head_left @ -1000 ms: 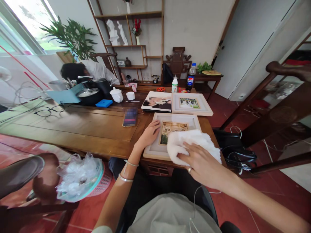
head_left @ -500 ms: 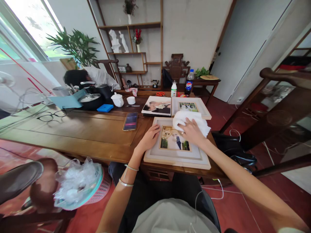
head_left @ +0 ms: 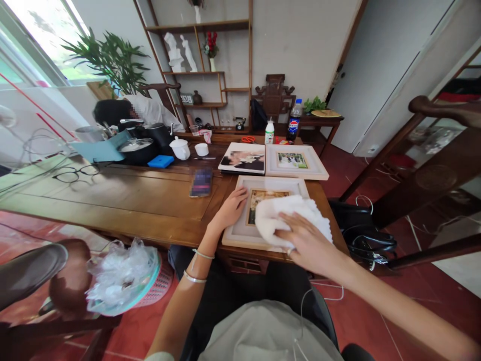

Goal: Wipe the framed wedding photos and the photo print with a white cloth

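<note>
Two bare hands are working over a framed picture (head_left: 242,233), which is lying flat near the right end of a brown wooden table (head_left: 165,203), close to the person's body. From left to right: a pair of eyeglasses (head_left: 71,174) is resting on the tabletop, and a dark phone (head_left: 201,182) is lying between it and the frame. The left hand (head_left: 231,206) is resting palm down, fingers extended and grasping nothing visible, against the frame's left side. The frame is lying between the hands, showing a pale wooden border, a broad whitish inner margin and a small rectangular print (head_left: 261,199) in golden and green tones; the print's right part is disappearing beneath a white cloth (head_left: 276,213). This cloth, thick, fluffy and folded, is covering the frame's near right portion. The right hand (head_left: 306,239) is holding the cloth from above, its fingers curling into the folds. Just beyond, a second framed picture (head_left: 316,168) is lying flat.
</note>
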The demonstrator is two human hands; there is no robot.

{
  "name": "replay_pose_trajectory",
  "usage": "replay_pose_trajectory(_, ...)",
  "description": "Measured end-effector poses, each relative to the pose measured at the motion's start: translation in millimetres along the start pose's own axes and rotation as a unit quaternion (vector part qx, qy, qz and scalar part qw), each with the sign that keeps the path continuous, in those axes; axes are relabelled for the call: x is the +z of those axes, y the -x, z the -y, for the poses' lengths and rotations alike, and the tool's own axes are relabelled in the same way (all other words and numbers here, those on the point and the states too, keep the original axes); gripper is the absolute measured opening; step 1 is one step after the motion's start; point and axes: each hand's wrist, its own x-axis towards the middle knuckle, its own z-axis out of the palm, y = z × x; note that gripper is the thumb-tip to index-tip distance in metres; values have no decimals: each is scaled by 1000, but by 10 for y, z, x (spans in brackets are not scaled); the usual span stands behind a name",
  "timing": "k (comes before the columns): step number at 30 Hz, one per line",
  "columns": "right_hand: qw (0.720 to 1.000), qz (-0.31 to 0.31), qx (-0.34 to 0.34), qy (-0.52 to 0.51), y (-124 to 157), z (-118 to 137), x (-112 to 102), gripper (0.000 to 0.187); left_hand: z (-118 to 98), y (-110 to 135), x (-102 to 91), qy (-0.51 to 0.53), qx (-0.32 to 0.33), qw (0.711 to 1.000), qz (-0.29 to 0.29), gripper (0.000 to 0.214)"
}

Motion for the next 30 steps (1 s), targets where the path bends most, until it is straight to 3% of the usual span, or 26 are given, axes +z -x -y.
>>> replay_pose_trajectory(5, 988, -53, 74, 127, -524, -667, 54, 51, -6, -1, -16, 0, 3, 1000, 7, 37)
replay_pose_trajectory(8, 984, -68, 87, 143, -798, -804, 29, 52, -7, -2, -12, 1, 0, 1000, 8, 37)
replay_pose_trajectory(12, 994, -18, 31, 99, -827, -549, 64, 52, -2, -1, -2, 8, -2, 1000, -2, 36)
replay_pose_trajectory(16, 998, 49, -43, 16, -428, -45, 9, 46, -1, -3, 0, 8, -2, 1000, -2, 36)
replay_pose_trajectory(19, 995, 80, -58, -30, -111, 206, -149, 46, -12, -6, -3, 9, -1, 1000, -5, 36)
replay_pose_trajectory(23, 997, 75, -3, -22, -57, 116, -222, 43, -60, -6, -33, 9, -3, 1000, 0, 38)
replay_pose_trajectory(27, 997, 3, 57, 60, -396, -179, -25, 49, -128, -7, -78, 33, -6, 999, 3, 41)
replay_pose_trajectory(30, 995, -10, 73, 74, -656, -185, 113, 50, -161, -13, -100, 56, -19, 998, -1, 43)
